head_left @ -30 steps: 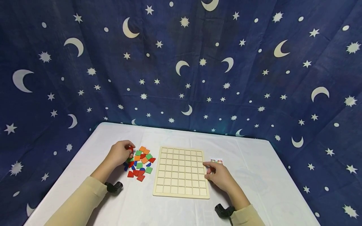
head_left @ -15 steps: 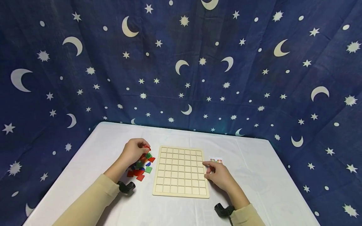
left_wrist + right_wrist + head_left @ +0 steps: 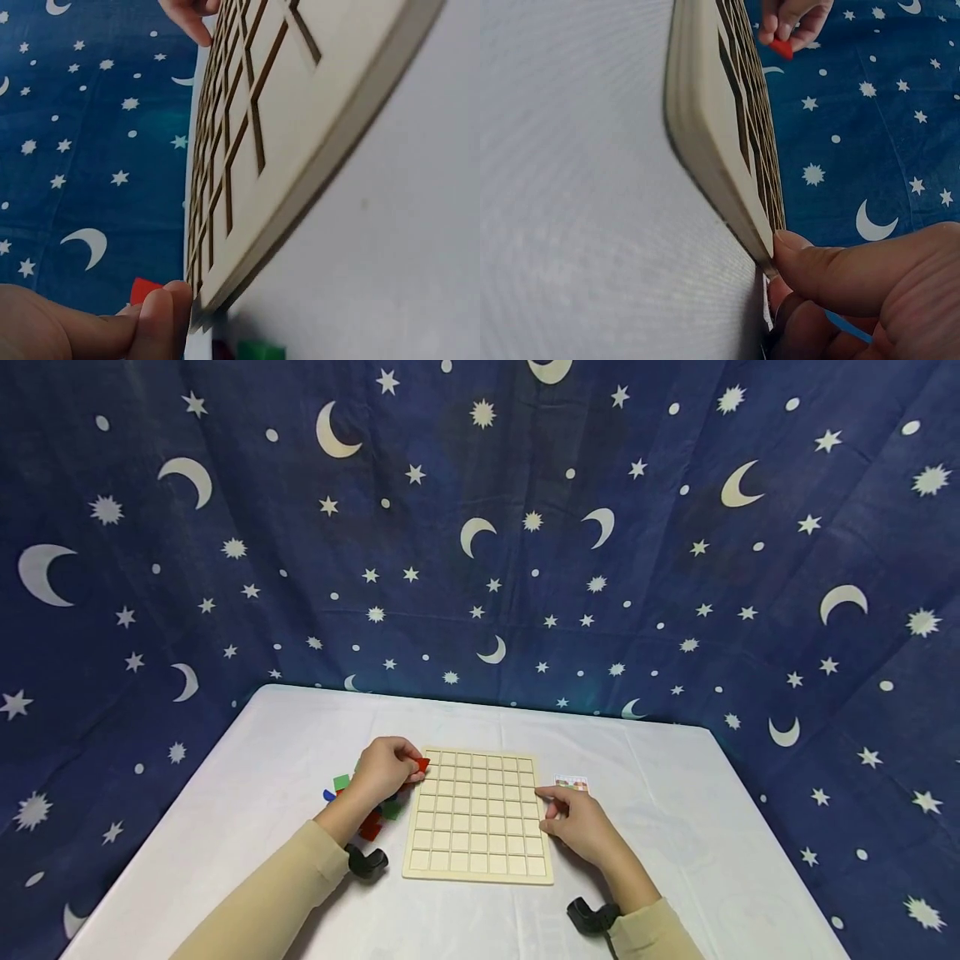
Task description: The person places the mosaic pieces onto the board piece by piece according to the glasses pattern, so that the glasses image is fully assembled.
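Observation:
In the head view my left hand (image 3: 386, 768) pinches a red tile (image 3: 423, 765) between thumb and fingers. It is over the far left corner of a pale wooden grid board (image 3: 480, 878). Part of the tile (image 3: 782, 49) pokes out from the fingertips in the right wrist view; its full shape is hidden. My right hand (image 3: 577, 822) holds the board's right edge. In the right wrist view, the thumb (image 3: 832, 274) lies against the rim, with curled fingers lower down. Beneath the left forearm lie coloured tiles, partly covered, among them a green tile (image 3: 342, 782).
A small printed card (image 3: 572, 782) lies just beyond my right hand, partly covered by it. The white-covered table (image 3: 675, 827) ends at a dark blue curtain (image 3: 525, 568) with moons and stars. Each wrist wears a black camera mount (image 3: 367, 862).
My left hand has moved right from the tile pile to the board's far left corner, carrying the red tile. The right hand has stayed at the board's edge.

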A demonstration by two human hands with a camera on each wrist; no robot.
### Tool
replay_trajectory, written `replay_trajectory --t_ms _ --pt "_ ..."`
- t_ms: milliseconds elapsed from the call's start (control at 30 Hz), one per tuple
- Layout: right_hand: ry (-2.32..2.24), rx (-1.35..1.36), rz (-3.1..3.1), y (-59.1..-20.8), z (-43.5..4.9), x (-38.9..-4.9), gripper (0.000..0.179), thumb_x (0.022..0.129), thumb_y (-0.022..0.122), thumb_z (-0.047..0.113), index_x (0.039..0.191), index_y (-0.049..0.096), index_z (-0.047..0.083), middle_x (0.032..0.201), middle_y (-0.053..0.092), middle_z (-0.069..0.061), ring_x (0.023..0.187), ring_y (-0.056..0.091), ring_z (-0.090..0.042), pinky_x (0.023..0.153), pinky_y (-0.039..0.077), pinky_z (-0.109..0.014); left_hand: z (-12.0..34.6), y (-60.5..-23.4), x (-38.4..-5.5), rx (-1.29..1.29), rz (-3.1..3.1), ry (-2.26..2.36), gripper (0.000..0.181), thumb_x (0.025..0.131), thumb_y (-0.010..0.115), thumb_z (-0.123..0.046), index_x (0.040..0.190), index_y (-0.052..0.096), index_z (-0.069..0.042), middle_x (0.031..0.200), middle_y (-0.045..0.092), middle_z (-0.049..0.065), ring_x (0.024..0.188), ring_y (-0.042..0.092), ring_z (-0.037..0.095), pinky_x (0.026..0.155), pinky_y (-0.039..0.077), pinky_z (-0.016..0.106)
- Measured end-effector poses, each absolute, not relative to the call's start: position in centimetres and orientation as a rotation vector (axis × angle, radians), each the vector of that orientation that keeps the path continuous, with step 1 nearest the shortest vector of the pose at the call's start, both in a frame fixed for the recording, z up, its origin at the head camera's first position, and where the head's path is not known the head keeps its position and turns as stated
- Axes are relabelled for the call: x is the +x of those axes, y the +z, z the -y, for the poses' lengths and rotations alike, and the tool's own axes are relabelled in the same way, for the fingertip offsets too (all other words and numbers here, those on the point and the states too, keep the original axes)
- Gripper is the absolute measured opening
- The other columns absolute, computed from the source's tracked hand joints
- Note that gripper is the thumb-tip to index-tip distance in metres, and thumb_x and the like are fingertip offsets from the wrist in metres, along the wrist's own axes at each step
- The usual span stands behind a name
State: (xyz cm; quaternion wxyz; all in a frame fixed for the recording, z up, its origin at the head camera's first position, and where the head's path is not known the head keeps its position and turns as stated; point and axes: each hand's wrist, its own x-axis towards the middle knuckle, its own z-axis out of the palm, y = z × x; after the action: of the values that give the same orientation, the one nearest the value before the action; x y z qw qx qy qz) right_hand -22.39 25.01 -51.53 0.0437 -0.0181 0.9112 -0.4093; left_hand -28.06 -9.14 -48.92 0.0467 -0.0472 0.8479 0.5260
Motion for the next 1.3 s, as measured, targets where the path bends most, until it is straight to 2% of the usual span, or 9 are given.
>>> replay_trajectory --t_ms 167,200,367,433,733,967,1167,1300 --pt "-1.247 -0.044 -2.78 -51.6 -24.9 -22.5 0.054 0.086 0.083 -0.002 0.137 0.072 0.012 0.085 0.062 -0.001 0.061 0.055 -0.016 0.051 0.045 -0.026 8.3 -49.1 -28.3 -0.187 -2.61 1.591 0.007 0.094 0.071 0.0 0.096 0.077 -0.004 0.081 0.073 0.01 0.063 0.069 0.013 0.059 0.057 0.026" --pt "-1.249 -0.042 -2.78 -51.6 -24.9 -22.5 0.054 0.086 0.083 -0.002 0.137 0.072 0.012 0.085 0.062 -0.001 0.061 0.055 -0.016 0.051 0.045 -0.026 8.1 -49.1 -28.3 -0.194 -2.637 1.563 0.006 0.094 0.072 -0.002 0.096 0.077 -0.005 0.08 0.073 0.01 0.063 0.068 0.014 0.061 0.055 0.026" --pt "-1.25 -0.04 -2.78 -51.6 -24.9 -22.5 0.054 0.086 0.083 -0.002 0.136 0.072 0.013 0.085 0.062 -0.001 0.062 0.055 -0.015 0.051 0.045 -0.025 7.7 -49.4 -28.6 -0.223 -2.751 1.404 0.004 0.092 0.077 -0.01 0.093 0.081 -0.012 0.086 0.075 0.008 0.068 0.062 0.021 0.058 0.047 0.03" --pt "-1.246 -0.041 -2.782 -51.6 -25.0 -22.5 0.054 0.086 0.083 -0.002 0.136 0.072 0.013 0.085 0.062 0.0 0.062 0.055 -0.015 0.051 0.045 -0.025 7.6 -49.6 -28.6 -0.221 -2.762 1.378 0.005 0.092 0.077 -0.011 0.091 0.081 -0.013 0.09 0.075 0.008 0.071 0.062 0.023 0.056 0.047 0.031" --pt "-1.253 -0.054 -2.773 -51.4 -24.9 -22.3 0.053 0.087 0.082 -0.003 0.137 0.072 0.012 0.086 0.062 -0.001 0.06 0.054 -0.013 0.051 0.045 -0.025 7.2 -50.1 -28.5 -0.196 -2.805 1.271 0.007 0.093 0.076 -0.014 0.088 0.08 -0.018 0.095 0.075 0.005 0.084 0.062 0.025 0.066 0.045 0.033" --pt "-1.271 -0.075 -2.771 -51.6 -25.0 -22.4 0.053 0.087 0.082 -0.004 0.137 0.072 0.01 0.084 0.061 -0.001 0.059 0.053 -0.014 0.05 0.046 -0.027 7.4 -49.8 -28.4 -0.11 -2.798 1.233 0.005 0.091 0.079 -0.011 0.095 0.082 -0.014 0.095 0.075 0.006 0.084 0.063 0.024 0.067 0.046 0.032" --pt "-1.264 -0.093 -2.775 -51.8 -24.9 -22.5 0.053 0.086 0.082 -0.004 0.137 0.072 0.01 0.083 0.061 -0.001 0.058 0.053 -0.015 0.05 0.046 -0.027 9.7 -48.7 -29.1 0.036 -2.652 1.325 0.02 0.089 0.078 -0.003 0.107 0.082 -0.009 0.093 0.072 0.008 0.078 0.061 0.021 0.064 0.049 0.03" --pt "-1.238 -0.092 -2.793 -51.6 -25.1 -22.5 0.053 0.086 0.083 -0.002 0.137 0.072 0.01 0.082 0.062 0.0 0.057 0.054 -0.014 0.051 0.046 -0.026 11.9 -47.5 -29.6 0.018 -2.651 1.348 0.025 0.092 0.075 -0.005 0.117 0.08 -0.006 0.096 0.071 0.009 0.084 0.06 0.022 0.069 0.049 0.03"
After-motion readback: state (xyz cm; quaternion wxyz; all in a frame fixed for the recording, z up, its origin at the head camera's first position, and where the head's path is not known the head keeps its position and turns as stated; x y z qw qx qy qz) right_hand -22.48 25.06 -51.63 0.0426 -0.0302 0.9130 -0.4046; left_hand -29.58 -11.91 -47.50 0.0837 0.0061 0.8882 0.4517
